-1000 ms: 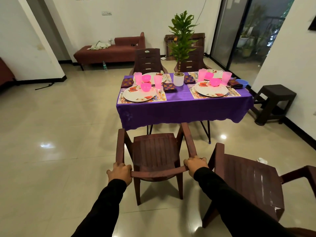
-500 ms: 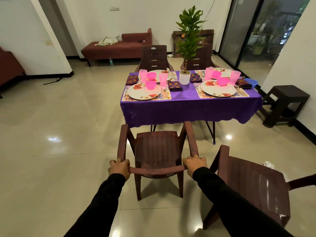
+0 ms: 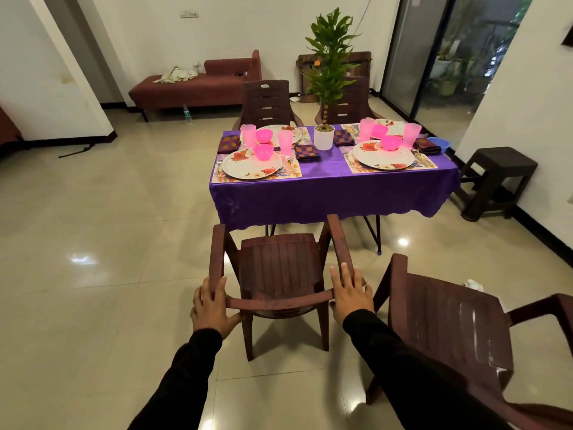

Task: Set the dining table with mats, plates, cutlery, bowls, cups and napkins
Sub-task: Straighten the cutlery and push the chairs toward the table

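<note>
A purple-clothed desk (image 3: 335,193) stands set with floral white plates (image 3: 251,165), pink plastic bowls (image 3: 263,151) and cups (image 3: 248,135). Before it, the left hand (image 3: 210,308) and right hand (image 3: 350,294) rest on a brown plastic armchair's back (image 3: 279,302), fingers straight and slightly spread.
</note>
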